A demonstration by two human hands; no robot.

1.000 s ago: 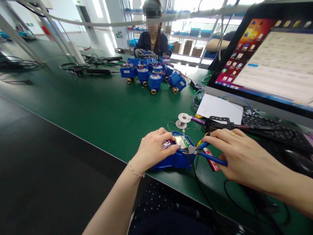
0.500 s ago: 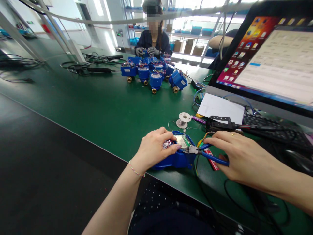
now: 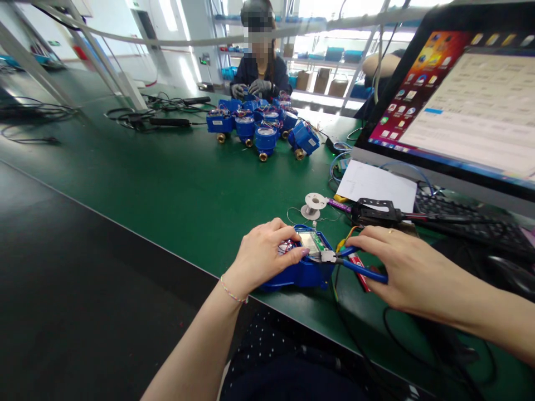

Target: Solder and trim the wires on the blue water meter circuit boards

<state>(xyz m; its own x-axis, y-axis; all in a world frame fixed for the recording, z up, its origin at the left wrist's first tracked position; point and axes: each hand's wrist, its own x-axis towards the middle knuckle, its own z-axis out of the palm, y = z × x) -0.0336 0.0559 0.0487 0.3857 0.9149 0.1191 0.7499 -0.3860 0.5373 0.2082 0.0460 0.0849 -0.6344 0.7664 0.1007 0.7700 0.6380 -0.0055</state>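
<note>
My left hand [image 3: 265,250] is closed round the near left side of a blue water meter [image 3: 307,275] at the table's front edge. Its thumb and fingers press on the open top, where a green circuit board [image 3: 320,242] and thin wires show. From the right, my right hand [image 3: 409,267] grips blue-handled pliers [image 3: 365,272]. Their metal jaws are at the meter's rim, close to my left thumb and the board. Whether the jaws are closed on a wire is too small to tell.
Behind the meter stands a solder spool [image 3: 313,206]. To the right are a soldering iron [image 3: 340,205], a black holder [image 3: 378,210], paper [image 3: 376,184], a keyboard [image 3: 472,228] and a monitor [image 3: 463,106]. Several blue meters [image 3: 266,140] sit farther back, before a gloved co-worker [image 3: 261,72].
The pliers and my right hand have shifted slightly left, with the handles a little closer together. My left hand still holds the water meter in the same spot.
</note>
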